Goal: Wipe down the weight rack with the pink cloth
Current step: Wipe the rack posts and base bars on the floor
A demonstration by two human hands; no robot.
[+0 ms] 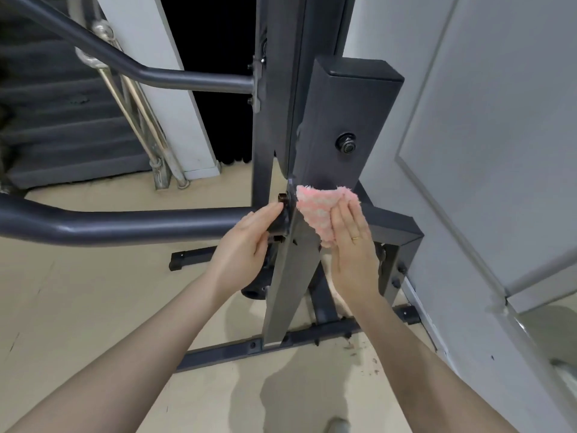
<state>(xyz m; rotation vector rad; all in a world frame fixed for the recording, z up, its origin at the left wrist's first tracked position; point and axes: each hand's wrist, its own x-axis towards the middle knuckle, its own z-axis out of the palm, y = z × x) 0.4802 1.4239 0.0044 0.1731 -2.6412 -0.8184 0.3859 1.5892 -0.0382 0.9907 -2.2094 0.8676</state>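
fluffy pink cloth [315, 212] on metal upright [290, 276]

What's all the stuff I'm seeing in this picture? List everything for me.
Weight rack: one, dark grey metal, centre, standing on the floor.
Pink cloth: one, pink and white, pressed flat against the rack's upright.
Bolt: one, black, on the rack's padded post.
Stair railing: one, silver, upper left beside grey stairs.
Door: one, pale grey, right side.
Floor: beige, with some dark crumbs near the rack's base.
Ring: one, gold, on a right finger.
Left hand: gripping the rack's frame.
Right hand: flat, pressing the cloth.
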